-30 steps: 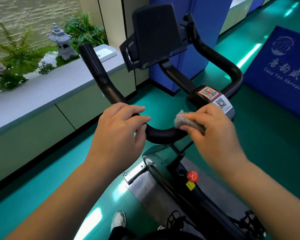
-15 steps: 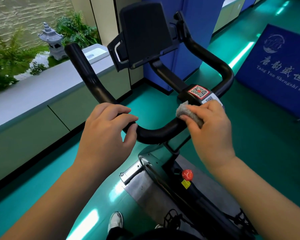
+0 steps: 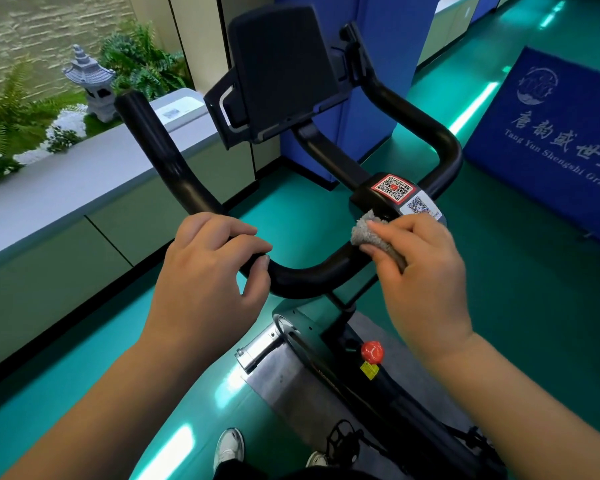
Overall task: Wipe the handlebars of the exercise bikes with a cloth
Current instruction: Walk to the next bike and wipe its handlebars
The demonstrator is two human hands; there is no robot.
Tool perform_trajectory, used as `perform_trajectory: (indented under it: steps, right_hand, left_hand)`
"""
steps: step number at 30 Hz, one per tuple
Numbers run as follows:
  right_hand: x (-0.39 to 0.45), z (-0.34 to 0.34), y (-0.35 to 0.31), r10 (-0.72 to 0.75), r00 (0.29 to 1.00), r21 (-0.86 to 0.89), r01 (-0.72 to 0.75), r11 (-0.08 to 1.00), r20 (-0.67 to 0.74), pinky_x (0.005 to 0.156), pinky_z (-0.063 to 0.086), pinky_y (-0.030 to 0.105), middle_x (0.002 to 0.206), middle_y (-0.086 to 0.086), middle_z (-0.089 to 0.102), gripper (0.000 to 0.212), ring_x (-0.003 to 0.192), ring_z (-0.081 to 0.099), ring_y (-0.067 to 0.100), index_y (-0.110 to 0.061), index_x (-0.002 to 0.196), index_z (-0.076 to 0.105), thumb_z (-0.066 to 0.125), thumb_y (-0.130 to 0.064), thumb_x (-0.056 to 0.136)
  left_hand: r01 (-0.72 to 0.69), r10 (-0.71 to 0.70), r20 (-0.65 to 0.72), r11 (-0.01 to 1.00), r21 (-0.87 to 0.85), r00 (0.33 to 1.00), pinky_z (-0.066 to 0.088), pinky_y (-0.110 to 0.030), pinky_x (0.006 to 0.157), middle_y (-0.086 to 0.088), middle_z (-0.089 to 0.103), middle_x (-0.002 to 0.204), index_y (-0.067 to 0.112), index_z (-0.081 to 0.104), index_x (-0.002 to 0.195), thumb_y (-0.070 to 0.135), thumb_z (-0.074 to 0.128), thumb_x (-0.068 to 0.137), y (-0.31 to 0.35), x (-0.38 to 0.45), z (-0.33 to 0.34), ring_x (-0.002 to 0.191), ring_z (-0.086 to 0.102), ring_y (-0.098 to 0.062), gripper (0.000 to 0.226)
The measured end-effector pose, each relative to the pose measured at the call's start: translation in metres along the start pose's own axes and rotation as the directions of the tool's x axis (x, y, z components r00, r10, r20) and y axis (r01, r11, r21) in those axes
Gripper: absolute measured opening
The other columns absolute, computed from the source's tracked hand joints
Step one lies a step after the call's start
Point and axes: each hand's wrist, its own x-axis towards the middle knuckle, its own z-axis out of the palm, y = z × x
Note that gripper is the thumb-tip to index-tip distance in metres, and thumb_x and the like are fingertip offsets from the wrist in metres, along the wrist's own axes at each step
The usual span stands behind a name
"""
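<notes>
Cloth (image 3: 368,230): soft, light; pinched by right hand (image 3: 420,271) against rigid handlebar (image 3: 309,275) centre. Left hand (image 3: 205,271) wrapped around bar.

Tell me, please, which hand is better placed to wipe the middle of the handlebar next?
The right hand: it already holds the cloth against the handlebar, beside the bare middle curve. The left hand only grips the bar and has no cloth.
</notes>
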Motion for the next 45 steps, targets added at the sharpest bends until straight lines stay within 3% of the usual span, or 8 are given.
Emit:
perform_trajectory:
  steps: [17,25,28,31,34,38,41,45]
  right_hand:
    - [0.044,-0.012,0.006,-0.104,0.964,-0.144,0.143,0.979,0.245,0.086,0.041,0.026,0.093,-0.004,0.067,0.017,0.091,0.047,0.017,-0.021,0.096,0.074,0.071,-0.012,0.081]
    - [0.046,-0.017,0.001,-0.213,0.921,-0.057,0.244,0.968,0.326,0.082,0.035,0.011,0.089,-0.007,0.069,0.012,0.089,0.052,0.011,-0.021,0.087,0.075,0.072,-0.012,0.079]
    - [0.057,-0.014,0.003,-0.186,0.923,-0.137,0.244,0.96,0.337,0.082,0.044,0.028,0.089,-0.008,0.071,0.013,0.088,0.057,0.021,-0.023,0.083,0.075,0.071,-0.011,0.08]
    - [0.051,-0.015,-0.005,-0.25,0.892,-0.051,0.289,0.956,0.376,0.085,0.032,0.004,0.085,-0.003,0.072,0.009,0.086,0.054,0.009,-0.016,0.083,0.076,0.072,-0.011,0.077]
    - [0.067,-0.021,-0.006,-0.204,0.85,-0.046,0.258,0.965,0.486,0.085,0.038,0.015,0.088,-0.004,0.071,0.011,0.087,0.051,0.007,-0.022,0.089,0.076,0.073,-0.017,0.08]
    - [0.104,-0.009,-0.001,-0.247,0.647,-0.116,0.464,0.878,0.721,0.085,0.045,0.038,0.09,-0.005,0.068,0.012,0.093,0.053,0.019,-0.026,0.093,0.073,0.067,-0.022,0.084]
    - [0.118,0.004,-0.004,-0.212,0.428,-0.069,0.553,0.83,0.878,0.082,0.046,0.031,0.087,-0.015,0.067,0.014,0.09,0.054,0.007,-0.031,0.096,0.072,0.064,-0.028,0.085]
    - [0.127,0.009,-0.01,-0.174,0.295,0.048,0.39,0.92,0.939,0.071,0.041,0.012,0.078,-0.027,0.064,0.01,0.079,0.058,-0.01,-0.036,0.092,0.07,0.068,-0.03,0.084]
  left_hand:
    - [-0.053,0.053,-0.01,0.999,-0.015,0.999,0.036,-0.025,0.091,0.003,0.064,0.093,0.016,0.075,0.088,0.024,0.056,0.086,-0.004,0.004,0.001,0.094,0.053,-0.02,0.02]
    - [-0.039,0.039,-0.006,0.999,-0.037,0.999,0.03,-0.017,0.097,0.004,0.064,0.097,0.016,0.075,0.093,0.026,0.054,0.088,-0.006,0.0,0.001,0.097,0.053,-0.02,0.023]
    - [-0.045,0.046,0.015,0.998,-0.034,0.999,0.029,-0.016,0.097,0.004,0.064,0.098,0.017,0.075,0.094,0.027,0.054,0.088,-0.007,0.0,-0.001,0.098,0.052,-0.02,0.024]
    - [-0.042,0.043,0.029,0.998,-0.036,0.999,0.03,-0.017,0.097,0.003,0.064,0.101,0.017,0.074,0.097,0.026,0.055,0.088,-0.008,-0.002,-0.002,0.1,0.053,-0.02,0.023]
    - [-0.028,0.029,0.04,0.999,-0.041,0.999,0.029,-0.017,0.099,0.003,0.064,0.104,0.017,0.073,0.101,0.026,0.054,0.089,-0.007,-0.005,-0.002,0.104,0.052,-0.019,0.024]
    - [-0.017,0.019,0.046,0.999,-0.033,0.999,0.026,-0.014,0.099,0.004,0.064,0.106,0.018,0.073,0.102,0.027,0.052,0.089,-0.006,-0.005,-0.002,0.105,0.051,-0.018,0.026]
    - [-0.007,0.009,0.049,1.0,-0.03,0.999,0.029,-0.016,0.098,0.004,0.064,0.107,0.018,0.073,0.102,0.028,0.053,0.089,-0.005,-0.006,-0.002,0.105,0.051,-0.018,0.026]
    - [-0.012,0.013,0.064,1.0,-0.009,0.998,0.033,-0.021,0.099,0.004,0.064,0.11,0.019,0.073,0.104,0.028,0.053,0.089,-0.006,-0.007,-0.004,0.107,0.053,-0.019,0.027]
